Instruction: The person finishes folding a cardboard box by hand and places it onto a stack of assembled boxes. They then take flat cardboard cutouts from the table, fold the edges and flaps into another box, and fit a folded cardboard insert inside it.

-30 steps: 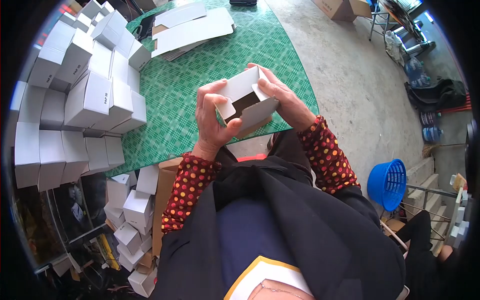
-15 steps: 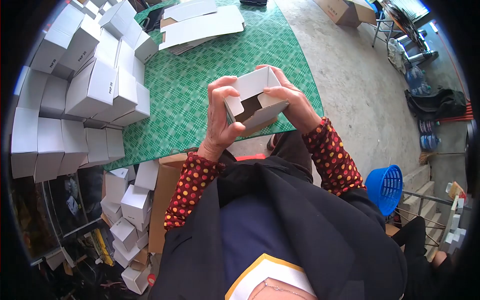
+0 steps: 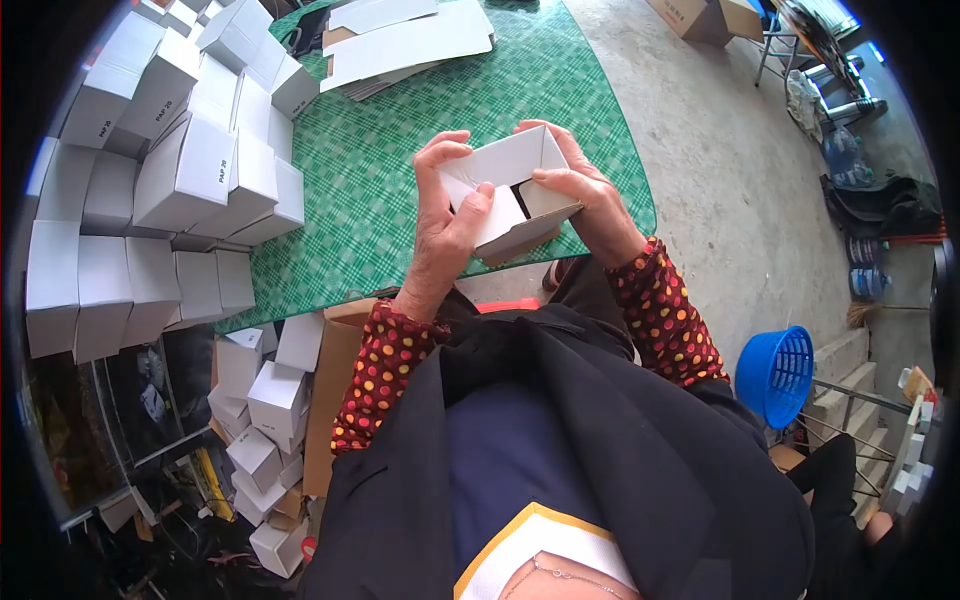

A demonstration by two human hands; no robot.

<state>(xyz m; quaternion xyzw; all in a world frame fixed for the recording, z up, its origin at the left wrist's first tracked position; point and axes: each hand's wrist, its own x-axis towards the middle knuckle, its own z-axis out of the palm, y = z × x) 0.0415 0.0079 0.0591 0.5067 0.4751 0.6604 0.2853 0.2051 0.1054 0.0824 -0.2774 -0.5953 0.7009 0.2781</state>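
An open white cardboard box (image 3: 505, 157) is held between both hands over the near edge of the green table (image 3: 360, 210). My left hand (image 3: 445, 210) grips its left side, the thumb pressing on a side flap that is folded inward across the opening. On the right side, my right hand (image 3: 592, 205) holds the box with its thumb at the rim, beside the other small flap. Part of the dark interior shows between the flaps. The box's near panel leans outward.
White boxes (image 3: 185, 175) are stacked at the left, with more boxes (image 3: 275, 400) below the table. Flat white cardboard (image 3: 410, 52) lies at the table's back. A blue basket (image 3: 774, 376) stands at the right, near a co-worker's dark-clothed leg (image 3: 832, 480).
My left thumb has moved from the near rim onto the left flap, which now lies folded inward over the opening. My right hand keeps its hold on the box.
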